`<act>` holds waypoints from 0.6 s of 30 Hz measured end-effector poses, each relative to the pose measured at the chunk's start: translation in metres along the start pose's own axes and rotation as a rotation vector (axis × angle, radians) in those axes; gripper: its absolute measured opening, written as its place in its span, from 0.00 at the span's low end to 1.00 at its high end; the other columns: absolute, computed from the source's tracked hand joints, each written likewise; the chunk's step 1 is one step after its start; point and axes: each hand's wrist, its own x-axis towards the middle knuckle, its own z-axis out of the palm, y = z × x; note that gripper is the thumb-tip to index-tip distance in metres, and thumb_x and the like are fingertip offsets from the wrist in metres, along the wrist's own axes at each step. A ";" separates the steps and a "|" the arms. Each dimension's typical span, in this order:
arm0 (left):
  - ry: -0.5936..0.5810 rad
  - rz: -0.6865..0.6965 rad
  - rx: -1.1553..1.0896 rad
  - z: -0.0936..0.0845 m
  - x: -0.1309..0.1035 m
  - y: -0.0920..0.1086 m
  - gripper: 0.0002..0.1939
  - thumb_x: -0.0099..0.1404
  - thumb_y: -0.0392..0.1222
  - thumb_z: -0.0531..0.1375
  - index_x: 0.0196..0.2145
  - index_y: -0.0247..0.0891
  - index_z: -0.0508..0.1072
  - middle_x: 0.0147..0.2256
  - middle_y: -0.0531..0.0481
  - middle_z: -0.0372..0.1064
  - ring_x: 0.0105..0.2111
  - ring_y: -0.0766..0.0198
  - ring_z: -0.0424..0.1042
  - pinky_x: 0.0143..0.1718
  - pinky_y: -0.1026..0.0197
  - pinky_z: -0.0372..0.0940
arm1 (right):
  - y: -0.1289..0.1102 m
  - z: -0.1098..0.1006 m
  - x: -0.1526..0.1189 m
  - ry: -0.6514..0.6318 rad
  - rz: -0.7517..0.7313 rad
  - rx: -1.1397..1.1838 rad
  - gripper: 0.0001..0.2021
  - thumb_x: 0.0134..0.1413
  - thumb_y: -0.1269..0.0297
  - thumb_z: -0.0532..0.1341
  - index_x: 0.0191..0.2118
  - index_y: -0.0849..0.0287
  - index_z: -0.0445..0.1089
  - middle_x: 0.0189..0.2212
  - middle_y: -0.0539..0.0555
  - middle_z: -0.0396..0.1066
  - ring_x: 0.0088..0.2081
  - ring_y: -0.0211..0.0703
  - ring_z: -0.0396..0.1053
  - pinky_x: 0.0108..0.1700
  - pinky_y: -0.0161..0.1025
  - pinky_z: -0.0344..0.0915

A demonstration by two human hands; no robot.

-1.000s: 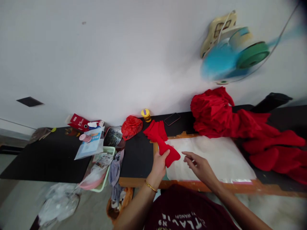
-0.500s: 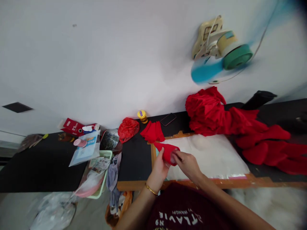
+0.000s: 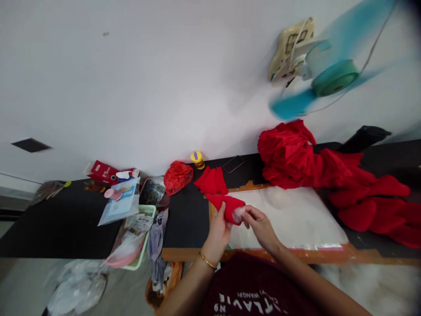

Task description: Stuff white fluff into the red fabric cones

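Black tabletop (image 3: pixel 187 219) runs along a pale wall (image 3: pixel 164 87) bearing a fan (image 3: pixel 335 79) with blurred blue blades, and carries a white sheet (image 3: pixel 296 219), a red fabric heap (image 3: pixel 289 153), small red pieces (image 3: pixel 212 181), a phone (image 3: pixel 233 164) and a yellow-lidded jar (image 3: pixel 198 160). Held above the sheet's left end, the red cloth piece (image 3: pixel 226 206) tapers toward the small pieces and shows white filling (image 3: pixel 238 214) at its wider end. Left hand (image 3: pixel 219 228) grips the cloth between thumb and fingers; right hand (image 3: pixel 259 224) has its fingertips pinched at the filling.
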 end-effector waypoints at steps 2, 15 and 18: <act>-0.037 -0.029 -0.007 -0.001 0.000 0.001 0.16 0.57 0.48 0.69 0.37 0.34 0.76 0.29 0.49 0.76 0.26 0.64 0.74 0.34 0.63 0.69 | 0.001 -0.002 0.000 -0.024 0.012 -0.021 0.12 0.55 0.55 0.57 0.31 0.59 0.70 0.23 0.49 0.70 0.23 0.35 0.61 0.26 0.33 0.61; -0.021 -0.154 -0.087 -0.002 -0.001 0.004 0.15 0.61 0.46 0.64 0.40 0.31 0.77 0.38 0.42 0.79 0.36 0.57 0.77 0.42 0.59 0.70 | 0.002 -0.016 -0.007 -0.029 -0.036 -0.065 0.19 0.59 0.54 0.56 0.51 0.59 0.71 0.30 0.51 0.72 0.22 0.34 0.60 0.25 0.34 0.62; 0.053 -0.126 -0.142 -0.004 0.001 0.013 0.15 0.61 0.47 0.64 0.42 0.35 0.76 0.38 0.43 0.78 0.37 0.56 0.77 0.45 0.55 0.71 | 0.001 -0.029 -0.003 0.096 -0.050 -0.027 0.18 0.60 0.54 0.56 0.48 0.59 0.71 0.30 0.51 0.70 0.21 0.34 0.59 0.24 0.34 0.61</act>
